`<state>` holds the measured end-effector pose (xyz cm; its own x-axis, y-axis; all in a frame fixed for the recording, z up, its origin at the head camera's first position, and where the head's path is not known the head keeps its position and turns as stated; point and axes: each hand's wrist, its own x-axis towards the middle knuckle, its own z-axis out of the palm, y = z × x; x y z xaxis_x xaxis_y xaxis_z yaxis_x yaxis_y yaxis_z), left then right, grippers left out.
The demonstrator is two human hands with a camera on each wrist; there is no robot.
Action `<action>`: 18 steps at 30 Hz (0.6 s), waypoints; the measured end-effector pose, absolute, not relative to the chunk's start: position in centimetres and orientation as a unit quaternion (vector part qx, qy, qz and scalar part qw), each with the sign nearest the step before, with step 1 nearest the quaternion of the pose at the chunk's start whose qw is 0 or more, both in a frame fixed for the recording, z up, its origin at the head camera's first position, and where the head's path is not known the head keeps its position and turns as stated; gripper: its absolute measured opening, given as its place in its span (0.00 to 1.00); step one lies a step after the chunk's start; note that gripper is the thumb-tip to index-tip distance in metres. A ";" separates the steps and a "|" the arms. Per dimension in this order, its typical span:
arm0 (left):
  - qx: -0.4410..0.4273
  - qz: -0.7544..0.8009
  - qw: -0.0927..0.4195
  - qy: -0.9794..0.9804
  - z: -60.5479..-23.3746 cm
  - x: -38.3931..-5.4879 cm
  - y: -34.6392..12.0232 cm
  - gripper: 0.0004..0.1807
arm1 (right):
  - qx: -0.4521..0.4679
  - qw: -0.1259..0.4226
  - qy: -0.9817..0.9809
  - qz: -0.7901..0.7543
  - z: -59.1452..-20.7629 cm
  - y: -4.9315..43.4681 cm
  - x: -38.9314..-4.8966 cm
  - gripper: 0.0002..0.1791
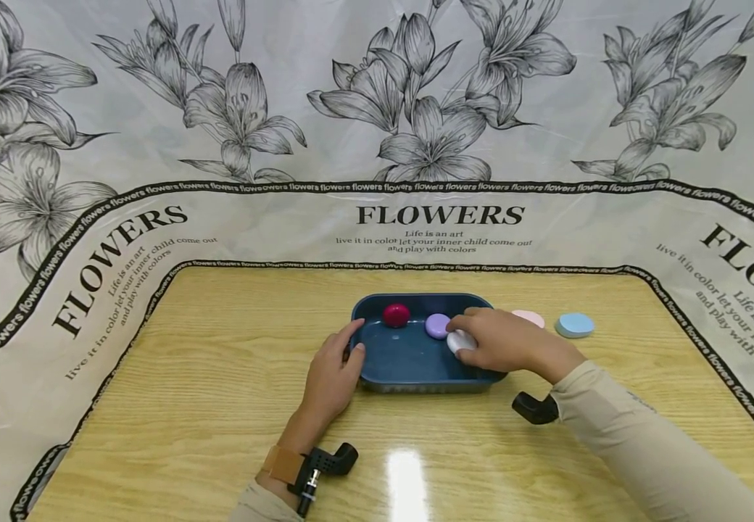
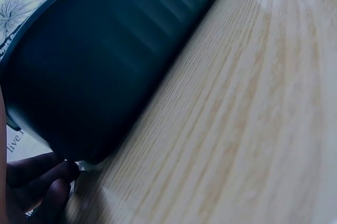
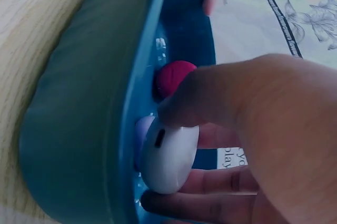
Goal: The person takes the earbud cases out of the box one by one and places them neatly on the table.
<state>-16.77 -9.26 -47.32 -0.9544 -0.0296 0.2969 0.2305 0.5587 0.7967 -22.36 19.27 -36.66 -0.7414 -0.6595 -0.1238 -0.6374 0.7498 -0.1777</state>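
Observation:
A dark blue plastic tub [image 1: 409, 359] stands on the table, with my left hand [image 1: 331, 377] gripping its left end. Thumb and index finger lie at the rim; in the left wrist view other curled fingers [image 2: 52, 182] reach the tub's lower corner. My right hand [image 1: 504, 337] reaches over the right side and pinches a smooth white oval piece [image 3: 171, 155] with a small dark slot, inside the tub. Right beside it is a purple round piece [image 1: 438, 326], partly hidden in the right wrist view. Toward the back left inside lies a red round piece [image 1: 396, 315].
To the right of the tub, a light blue oval piece [image 1: 575, 325] lies on the wooden table [image 1: 220, 348]. A pink piece [image 1: 529, 317] is partly covered by the right hand. Flower-printed cloth [image 1: 442, 159] borders the table at the back and sides.

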 end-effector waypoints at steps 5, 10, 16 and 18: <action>-0.062 -0.463 0.145 -0.872 -47.3 -16.7 -9.3 0.23 | -0.330 0.095 0.935 -0.082 -36.3 19.5 -22.3 0.23; -0.060 -0.466 0.138 -0.872 -47.3 -16.6 -9.2 0.22 | -0.325 0.089 0.936 -0.099 -36.3 19.6 -22.1 0.23; -0.057 -0.465 0.137 -0.873 -47.2 -16.7 -9.1 0.22 | -0.310 0.070 0.943 -0.102 -36.3 19.8 -22.2 0.23; -0.057 -0.464 0.138 -0.873 -47.2 -16.7 -9.1 0.22 | -0.308 0.069 0.942 -0.110 -36.3 19.9 -22.1 0.23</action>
